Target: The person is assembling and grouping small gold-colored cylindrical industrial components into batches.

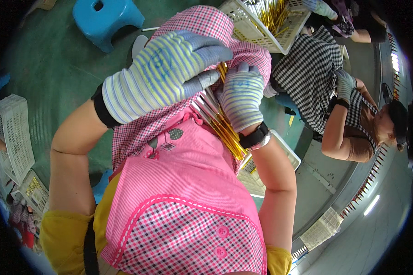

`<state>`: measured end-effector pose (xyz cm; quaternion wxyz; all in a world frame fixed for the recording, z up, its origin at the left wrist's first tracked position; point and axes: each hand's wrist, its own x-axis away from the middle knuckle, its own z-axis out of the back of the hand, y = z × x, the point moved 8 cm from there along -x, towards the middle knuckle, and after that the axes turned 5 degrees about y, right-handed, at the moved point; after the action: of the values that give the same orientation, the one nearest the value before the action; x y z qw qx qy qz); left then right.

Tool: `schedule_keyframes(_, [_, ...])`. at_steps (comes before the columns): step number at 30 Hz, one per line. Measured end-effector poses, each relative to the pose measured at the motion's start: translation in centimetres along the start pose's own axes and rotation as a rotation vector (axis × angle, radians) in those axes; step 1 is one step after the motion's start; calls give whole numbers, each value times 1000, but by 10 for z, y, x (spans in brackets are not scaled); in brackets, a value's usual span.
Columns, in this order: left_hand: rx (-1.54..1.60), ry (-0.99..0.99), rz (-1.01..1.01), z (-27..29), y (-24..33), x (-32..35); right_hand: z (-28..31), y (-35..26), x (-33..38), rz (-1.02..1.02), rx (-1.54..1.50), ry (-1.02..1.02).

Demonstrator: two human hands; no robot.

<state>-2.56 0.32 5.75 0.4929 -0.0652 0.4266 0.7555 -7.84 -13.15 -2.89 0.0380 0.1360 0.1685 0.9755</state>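
A bundle of thin gold and silver rods (219, 126) lies slantwise across my lap, on a pink checked apron (172, 156). Fingers curled, my right hand (242, 96) closes round the bundle's right side. My left hand (163, 75) reaches over its upper end, thumb and bent fingers on either side of the gold tips (222, 71). Both hands wear striped knit gloves with grey fingertips. Most of the rods' upper part is hidden beneath the gloves.
Ahead stands a cream crate (287, 43) holding many gold rods. A blue stool (106, 18) is at the far left, and white baskets (18, 137) are at the left edge. Another white basket (280, 149) is beside my right forearm. A co-worker in a black checked apron (307, 78) sits to the right.
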Motion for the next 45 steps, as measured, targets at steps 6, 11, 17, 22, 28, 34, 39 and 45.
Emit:
schedule_keyframes(6, [38,-73,-58,-5,10,-3,2,8,3,-10,46,45])
schedule_keyframes(11, [79,-165,-103,-15,22,-1,11,59,20,-161,-348,359])
schedule_keyframes(17, [67,-558,-218,-97,43,26,-13,91,40,-289,-708,458])
schedule_keyframes(22, [-53,-721,-241,-113,43,16,-28,110,43,-282,-679,363])
schedule_keyframes(28, [-73,-801,-260,-125,37,18,-43,150,58,-475,-839,460])
schedule_keyframes(34, [-200,-937,-244,-132,25,34,4,112,50,-88,-2046,865])
schedule_keyframes(39, [-273,-824,-273,-126,21,35,-7,62,25,-23,-1716,618])
schedule_keyframes(45, [-239,-871,-264,-137,18,20,-11,79,23,-116,-1849,591])
